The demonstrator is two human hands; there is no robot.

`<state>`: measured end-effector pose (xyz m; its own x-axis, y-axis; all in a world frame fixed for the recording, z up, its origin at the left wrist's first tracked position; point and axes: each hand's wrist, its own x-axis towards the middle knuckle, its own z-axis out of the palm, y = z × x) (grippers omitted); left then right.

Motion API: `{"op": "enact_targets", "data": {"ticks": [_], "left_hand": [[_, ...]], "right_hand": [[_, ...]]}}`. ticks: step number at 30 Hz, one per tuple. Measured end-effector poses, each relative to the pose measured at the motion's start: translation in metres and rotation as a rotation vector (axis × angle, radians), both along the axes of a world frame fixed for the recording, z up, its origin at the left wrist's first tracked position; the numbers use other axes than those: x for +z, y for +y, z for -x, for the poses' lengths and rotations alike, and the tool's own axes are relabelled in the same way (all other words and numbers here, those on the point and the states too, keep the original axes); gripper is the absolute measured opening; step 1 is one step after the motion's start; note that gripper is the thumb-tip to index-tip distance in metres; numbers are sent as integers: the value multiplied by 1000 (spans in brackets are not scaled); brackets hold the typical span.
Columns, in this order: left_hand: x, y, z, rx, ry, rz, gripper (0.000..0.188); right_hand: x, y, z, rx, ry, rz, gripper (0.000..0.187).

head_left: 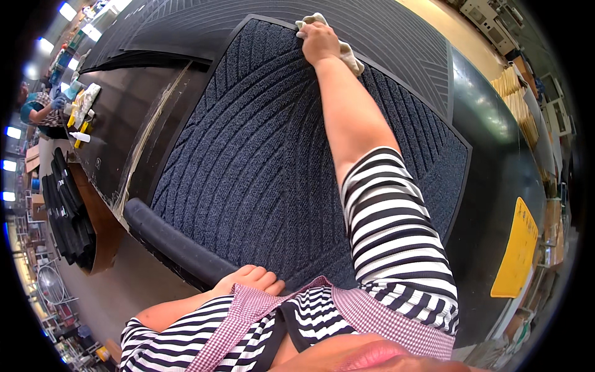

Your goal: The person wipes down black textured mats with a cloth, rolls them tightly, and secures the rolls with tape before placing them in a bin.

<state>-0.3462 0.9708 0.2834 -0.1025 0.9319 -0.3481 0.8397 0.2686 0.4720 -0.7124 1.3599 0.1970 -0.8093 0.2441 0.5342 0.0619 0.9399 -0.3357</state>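
A dark blue-grey ribbed floor mat (266, 142) with a black border lies in front of me, covered with curved and slanted grooves. My right hand (321, 43) reaches to its far edge, closed on a crumpled off-white cloth (350, 60) that drapes over the border. My left hand (254, 279) rests at the near edge with its fingers lying on the mat and nothing visible in them. Beside that hand, a black rubber roll (173, 239) runs along the near left edge; whether it belongs to the mat, I cannot tell.
Larger grey ribbed matting (396, 43) spreads beyond on the dark table (489, 180). A yellow sheet (515, 248) lies at right. A white bottle (79, 136) stands at the left edge, near a co-worker (46, 111). Black mats (67, 211) are stacked at lower left.
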Motion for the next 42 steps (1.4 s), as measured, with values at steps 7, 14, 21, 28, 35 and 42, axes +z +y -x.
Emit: {"op": "enact_targets", "data": {"ticks": [7, 14, 21, 28, 35, 42], "left_hand": [[-1, -8, -4, 27, 29, -80, 33], [-10, -5, 10, -61, -44, -225, 45], [-49, 19, 42, -273, -310, -438, 35], [-44, 7, 77, -581, -490, -207, 57], [-93, 39, 87, -505, -496, -183, 32], [-182, 34, 52, -293, -930, -367, 34]], "right_hand": [[22, 100, -125, -175, -293, -58, 28], [24, 178, -212, -567, -547, -44, 22], [-10, 100, -184, -622, -216, 273, 30], [17, 49, -94, -587, -23, 154, 28], [18, -39, 37, -581, -223, 20, 25], [17, -105, 147, -88, -5, 60, 24]]}}
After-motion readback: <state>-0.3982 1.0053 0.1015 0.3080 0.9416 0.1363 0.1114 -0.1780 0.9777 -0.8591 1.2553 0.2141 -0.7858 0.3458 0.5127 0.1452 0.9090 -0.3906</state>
